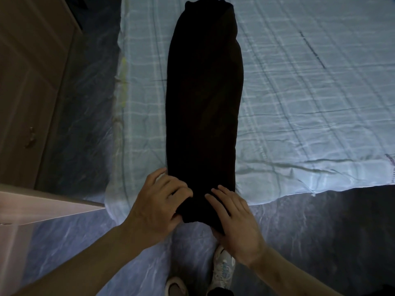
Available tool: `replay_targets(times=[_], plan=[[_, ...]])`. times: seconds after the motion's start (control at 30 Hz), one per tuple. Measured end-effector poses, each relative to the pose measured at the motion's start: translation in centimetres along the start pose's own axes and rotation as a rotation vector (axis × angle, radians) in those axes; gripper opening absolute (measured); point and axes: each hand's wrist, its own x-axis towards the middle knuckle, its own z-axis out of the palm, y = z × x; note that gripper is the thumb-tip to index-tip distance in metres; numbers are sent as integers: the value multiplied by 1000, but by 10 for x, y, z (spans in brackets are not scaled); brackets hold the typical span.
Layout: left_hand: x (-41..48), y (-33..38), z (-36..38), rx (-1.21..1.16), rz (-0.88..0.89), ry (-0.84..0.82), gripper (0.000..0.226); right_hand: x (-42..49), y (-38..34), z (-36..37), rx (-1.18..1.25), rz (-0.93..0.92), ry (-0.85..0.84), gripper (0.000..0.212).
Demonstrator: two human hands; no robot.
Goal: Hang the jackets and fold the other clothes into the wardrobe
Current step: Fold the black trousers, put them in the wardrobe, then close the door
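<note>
The black garment [203, 103] lies folded into a long narrow strip on the bed [299, 103], parallel to its left edge, with its near end overhanging the near edge. The left hand [158, 201] grips that near end from the left, fingers curled into the cloth. The right hand [235, 223] rests on it from the right, fingers straight and flat. A brown panelled door [25, 82] stands left of the bed.

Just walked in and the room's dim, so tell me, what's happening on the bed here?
A person is working on a long black fabric garment laid lengthwise on the pale blue checked bedsheet. The left hand curls round its near end, and the right hand rests flat on it. No crosswise fold yet.
</note>
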Motion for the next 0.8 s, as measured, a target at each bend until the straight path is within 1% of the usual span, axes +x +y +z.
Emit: replay_targets(times=[0.07,0.17,0.2,0.3,0.33,0.4,0.5,0.57,0.67,0.8], plan=[[13,2,-4,-35,-31,61,22,11,4,-8,117,86,118,74],[34,4,-16,-117,-96,108,26,24,11,-32,294,201,268,57],[42,5,-21,-144,-137,113,26,28,15,-42,343,220,318,55],[73,3,-35,-213,-290,133,29,50,33,-72,416,278,464,64],[86,2,-37,-221,-327,159,31,60,39,-80,428,293,494,64],[112,-4,-39,-227,-393,214,38,82,51,-94,453,294,510,60],[143,-19,-33,-258,-480,273,40,116,68,-106,486,271,443,56],[162,-31,-31,-256,-488,307,35,141,80,-113,501,265,417,56],[189,-56,-28,-190,-465,316,32,178,96,-117,503,264,382,53],[227,-98,-25,-152,-465,302,36,232,117,-120,508,257,380,50]])
